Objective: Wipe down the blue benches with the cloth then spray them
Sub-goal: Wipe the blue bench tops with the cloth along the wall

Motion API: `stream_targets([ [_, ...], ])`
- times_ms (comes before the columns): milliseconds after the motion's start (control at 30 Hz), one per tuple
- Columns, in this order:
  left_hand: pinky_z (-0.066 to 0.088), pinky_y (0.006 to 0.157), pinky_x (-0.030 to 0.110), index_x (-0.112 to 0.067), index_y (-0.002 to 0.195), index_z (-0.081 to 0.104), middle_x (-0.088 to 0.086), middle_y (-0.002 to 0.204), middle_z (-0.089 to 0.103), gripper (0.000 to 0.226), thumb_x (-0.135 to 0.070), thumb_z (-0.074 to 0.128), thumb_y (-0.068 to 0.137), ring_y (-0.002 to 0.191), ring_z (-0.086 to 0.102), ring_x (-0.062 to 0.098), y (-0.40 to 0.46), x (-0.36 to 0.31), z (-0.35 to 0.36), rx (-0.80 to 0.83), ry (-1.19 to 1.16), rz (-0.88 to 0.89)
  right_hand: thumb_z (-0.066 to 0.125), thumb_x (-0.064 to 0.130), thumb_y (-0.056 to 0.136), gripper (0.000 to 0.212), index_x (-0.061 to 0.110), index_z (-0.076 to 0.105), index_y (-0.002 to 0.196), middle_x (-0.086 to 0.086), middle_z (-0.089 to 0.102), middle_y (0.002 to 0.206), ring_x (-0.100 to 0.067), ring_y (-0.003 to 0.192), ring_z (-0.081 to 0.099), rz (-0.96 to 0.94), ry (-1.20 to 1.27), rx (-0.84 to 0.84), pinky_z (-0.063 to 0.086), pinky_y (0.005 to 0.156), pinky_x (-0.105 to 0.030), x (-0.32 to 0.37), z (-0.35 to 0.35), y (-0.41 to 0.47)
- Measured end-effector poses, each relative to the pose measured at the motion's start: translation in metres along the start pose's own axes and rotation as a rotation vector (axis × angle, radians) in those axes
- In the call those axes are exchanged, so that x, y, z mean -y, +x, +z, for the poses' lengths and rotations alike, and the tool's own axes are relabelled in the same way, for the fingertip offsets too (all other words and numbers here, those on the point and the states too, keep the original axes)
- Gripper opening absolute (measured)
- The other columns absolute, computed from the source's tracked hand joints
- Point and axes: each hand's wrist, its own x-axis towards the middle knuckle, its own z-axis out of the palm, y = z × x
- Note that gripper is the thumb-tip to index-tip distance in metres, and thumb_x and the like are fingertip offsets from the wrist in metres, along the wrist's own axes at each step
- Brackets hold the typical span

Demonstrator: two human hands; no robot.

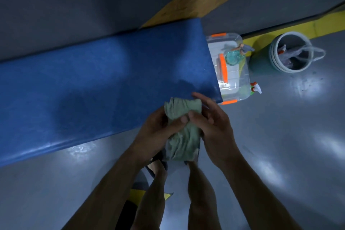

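Grey floor [280, 155]; bucket [276, 65] with rags [293, 54].

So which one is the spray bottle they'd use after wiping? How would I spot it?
Follow the blue bench to its right end, where a clear plastic box with orange clips sits on the grey floor. A bottle stands on its lid. It is see-through teal with a grey trigger on top, unlike the white nozzle poking out at the box's right edge or the round bucket further right.
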Motion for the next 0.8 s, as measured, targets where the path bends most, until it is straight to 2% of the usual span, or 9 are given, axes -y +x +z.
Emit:
stream_targets([
  [100, 0.057, 0.081, 0.031, -0.006, 0.119, 0.065, 0.011, 0.112, 0.073, 0.027, -0.007, 0.065, 0.092, 0.104, 0.071, 0.026, 0.005, 0.016, 0.002, -0.085, -0.013, 0.003, 0.071, 0.017, 0.089, 0.045, 0.013, 0.058, 0.132, -0.016, 0.070, 0.119, -0.034, 0.112, 0.067, 0.128, 0.050, 0.083, 0.053, 0.095, -0.052, -0.013, -0.016, 0.000],
  [233, 0.057, 0.087, 0.042, -0.015, 0.115, 0.069, 0.007, 0.112, 0.074, 0.036, -0.023, 0.076, 0.081, 0.105, 0.070, 0.026, 0.019, 0.048, 0.011, -0.196, 0.034, -0.050, 0.063, 0.021, 0.095, 0.030, 0.004, 0.065, 0.120, -0.019, 0.071, 0.113, -0.035, 0.108, 0.068, 0.237, -0.057, 0.193, 0.054, 0.096, -0.052, -0.035, -0.045, 0.001],
  [300, 0.058, 0.085, 0.040, -0.019, 0.110, 0.070, 0.000, 0.106, 0.075, 0.034, -0.029, 0.079, 0.080, 0.100, 0.071, 0.021, 0.033, 0.067, 0.019, -0.268, 0.252, -0.052, 0.067, 0.018, 0.093, 0.021, 0.003, 0.069, 0.107, -0.014, 0.075, 0.100, -0.029, 0.098, 0.072, 0.207, -0.177, 0.097, 0.058, 0.087, -0.043, -0.046, -0.060, 0.004],
  [400, 0.057, 0.066, 0.027, -0.022, 0.102, 0.067, -0.001, 0.090, 0.072, 0.023, -0.023, 0.080, 0.082, 0.082, 0.070, 0.018, 0.050, 0.093, 0.028, -0.321, 0.404, -0.098, 0.073, 0.019, 0.090, 0.006, 0.013, 0.072, 0.092, -0.002, 0.075, 0.083, -0.012, 0.079, 0.073, 0.187, -0.415, -0.041, 0.058, 0.068, -0.027, -0.058, -0.090, 0.020],
  [500, 0.051, 0.066, 0.022, -0.032, 0.104, 0.063, -0.007, 0.090, 0.066, 0.024, -0.026, 0.076, 0.085, 0.078, 0.065, 0.010, 0.062, 0.107, 0.014, -0.363, 0.604, -0.053, 0.073, 0.035, 0.083, 0.015, 0.022, 0.068, 0.085, -0.002, 0.071, 0.073, -0.015, 0.066, 0.068, 0.159, -0.632, -0.262, 0.058, 0.060, -0.040, -0.068, -0.139, 0.055],
  [567, 0.050, 0.067, 0.021, -0.032, 0.107, 0.060, -0.009, 0.094, 0.063, 0.027, -0.021, 0.074, 0.086, 0.081, 0.064, 0.009, 0.065, 0.106, -0.003, -0.402, 0.735, 0.042, 0.066, 0.042, 0.080, 0.020, 0.024, 0.064, 0.090, -0.001, 0.071, 0.078, -0.023, 0.072, 0.069, 0.084, -0.746, -0.376, 0.058, 0.063, -0.047, -0.067, -0.167, 0.084],
  [667, 0.051, 0.073, 0.025, -0.024, 0.115, 0.062, -0.004, 0.100, 0.060, 0.036, -0.008, 0.074, 0.085, 0.081, 0.059, 0.012, 0.066, 0.096, -0.033, -0.458, 0.979, 0.230, 0.064, 0.032, 0.087, 0.020, 0.019, 0.058, 0.100, -0.003, 0.068, 0.096, -0.029, 0.086, 0.064, -0.096, -0.998, -0.461, 0.049, 0.070, -0.035, -0.063, -0.185, 0.128],
  [733, 0.052, 0.081, 0.034, -0.016, 0.118, 0.063, 0.001, 0.106, 0.056, 0.034, -0.009, 0.073, 0.087, 0.088, 0.058, 0.017, 0.066, 0.092, -0.056, -0.478, 1.162, 0.304, 0.062, 0.027, 0.089, 0.021, 0.016, 0.054, 0.105, -0.005, 0.064, 0.103, -0.032, 0.091, 0.061, -0.153, -1.095, -0.457, 0.044, 0.072, -0.034, -0.067, -0.179, 0.155],
  [800, 0.051, 0.087, 0.045, -0.014, 0.122, 0.062, 0.005, 0.113, 0.054, 0.033, -0.017, 0.069, 0.090, 0.100, 0.056, 0.027, 0.066, 0.089, -0.076, -0.510, 1.271, 0.323, 0.060, 0.026, 0.090, 0.025, 0.014, 0.053, 0.112, -0.007, 0.063, 0.108, -0.033, 0.094, 0.061, -0.194, -1.101, -0.421, 0.047, 0.072, -0.037, -0.079, -0.161, 0.173],
])
